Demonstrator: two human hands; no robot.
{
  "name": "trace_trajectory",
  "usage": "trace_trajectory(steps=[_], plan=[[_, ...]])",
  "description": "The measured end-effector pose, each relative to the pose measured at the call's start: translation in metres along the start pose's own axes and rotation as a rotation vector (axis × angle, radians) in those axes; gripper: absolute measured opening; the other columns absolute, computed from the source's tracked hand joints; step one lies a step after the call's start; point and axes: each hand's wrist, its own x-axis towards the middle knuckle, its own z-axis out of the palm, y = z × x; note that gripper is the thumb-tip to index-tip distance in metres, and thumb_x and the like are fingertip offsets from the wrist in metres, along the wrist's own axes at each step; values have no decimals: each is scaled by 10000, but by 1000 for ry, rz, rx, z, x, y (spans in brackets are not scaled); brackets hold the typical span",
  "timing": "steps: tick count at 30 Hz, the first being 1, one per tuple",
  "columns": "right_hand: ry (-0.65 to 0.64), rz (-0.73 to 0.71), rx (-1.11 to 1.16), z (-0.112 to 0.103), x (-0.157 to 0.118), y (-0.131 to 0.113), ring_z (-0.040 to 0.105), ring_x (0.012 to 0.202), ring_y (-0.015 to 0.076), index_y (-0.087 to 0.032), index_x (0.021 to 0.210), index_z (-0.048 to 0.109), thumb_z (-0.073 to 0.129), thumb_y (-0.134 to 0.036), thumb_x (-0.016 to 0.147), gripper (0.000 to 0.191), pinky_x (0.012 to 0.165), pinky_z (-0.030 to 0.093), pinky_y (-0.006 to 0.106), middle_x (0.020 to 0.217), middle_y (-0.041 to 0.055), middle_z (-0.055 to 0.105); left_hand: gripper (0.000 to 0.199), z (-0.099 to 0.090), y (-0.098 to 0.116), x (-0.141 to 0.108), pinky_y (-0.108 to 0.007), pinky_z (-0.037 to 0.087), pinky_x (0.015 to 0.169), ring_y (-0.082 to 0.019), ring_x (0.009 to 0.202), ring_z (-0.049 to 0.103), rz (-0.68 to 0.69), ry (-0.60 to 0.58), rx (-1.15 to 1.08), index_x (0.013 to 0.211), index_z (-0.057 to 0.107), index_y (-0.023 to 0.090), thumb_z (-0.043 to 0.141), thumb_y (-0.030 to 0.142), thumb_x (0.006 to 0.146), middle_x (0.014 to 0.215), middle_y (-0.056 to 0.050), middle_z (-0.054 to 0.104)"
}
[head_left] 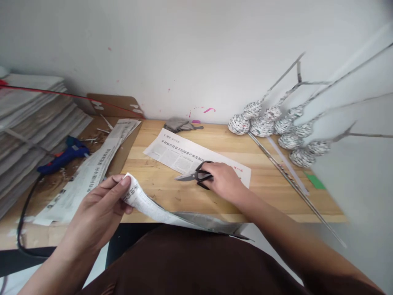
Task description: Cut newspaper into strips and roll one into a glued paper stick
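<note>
Two hands, one pair of scissors, one glue gun, one newspaper stack, five gourd-shaped woven pieces.

Black-handled, grey-bladed scissors; white newspaper strip printed in black; blue glue gun; white gourd shapes speckled black; yellow-brown wood-grained table; pale wall splashed pink

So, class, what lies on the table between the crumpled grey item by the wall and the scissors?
In the head view, a printed newspaper sheet lies between the crumpled grey item and the scissors in the right hand.
</note>
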Motion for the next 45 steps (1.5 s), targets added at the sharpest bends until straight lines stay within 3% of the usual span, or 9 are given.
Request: trace_trajectory(steps=[3,8,11,15,19,24,36,41,45], plan=[[20,-23,55,-4,4,-4,641,843,197,-226,962,684,687,-306,843,144,681,358,274,920,46,729,185,-4,2,-1,-158,428,413,-93,580,451,5,1,8,775,704,215,837,317,695,696,25,559],[93,262,201,-27,-19,14,581,659,172,-215,805,623,721,-485,776,289,578,336,276,743,11,674,141,-7,10,5,-160,424,436,-95,587,454,45,-10,-34,769,687,211,808,273,733,664,27,549],[-22,339,533,-31,-39,20,586,676,165,-198,805,589,730,-495,747,334,593,399,280,782,27,676,131,-2,17,12,-149,399,425,-74,558,443,115,-21,-78,771,668,184,787,238,758,645,35,530],[-197,281,782,-25,-57,2,636,849,195,-203,851,563,796,-432,684,367,699,467,293,962,55,703,118,8,22,18,-145,401,433,-62,549,472,187,-65,-93,776,643,163,743,217,810,650,37,542],[-270,209,647,-17,-65,-19,592,734,163,-212,775,516,785,-391,709,329,636,425,263,791,-8,648,130,7,23,27,-146,418,411,-67,529,516,299,-71,-95,792,648,153,744,239,809,650,29,585],[-251,215,540,-12,-67,-11,505,625,135,-220,810,483,678,-385,820,256,585,377,264,698,-33,550,173,-7,26,44,-156,379,323,-80,431,503,419,24,-133,783,650,137,790,231,742,585,17,596],[-324,207,818,-6,-73,-2,553,713,151,-220,860,473,675,-382,847,259,616,422,275,775,-20,564,99,-13,27,58,-147,344,323,-77,442,512,388,79,-168,848,647,137,705,109,773,616,10,626],[-261,159,644,-16,-68,-4,551,692,144,-221,864,495,653,-360,860,211,633,423,272,769,-24,579,460,-26,34,63,-172,459,456,-100,546,588,519,32,-3,1000,668,169,830,90,577,696,19,677],[-186,92,443,-27,-64,-3,574,722,148,-221,891,520,620,-290,860,126,672,430,271,813,-13,631,541,-41,46,57,-269,514,720,-148,690,624,600,57,501,1054,733,204,887,210,535,713,19,698]])
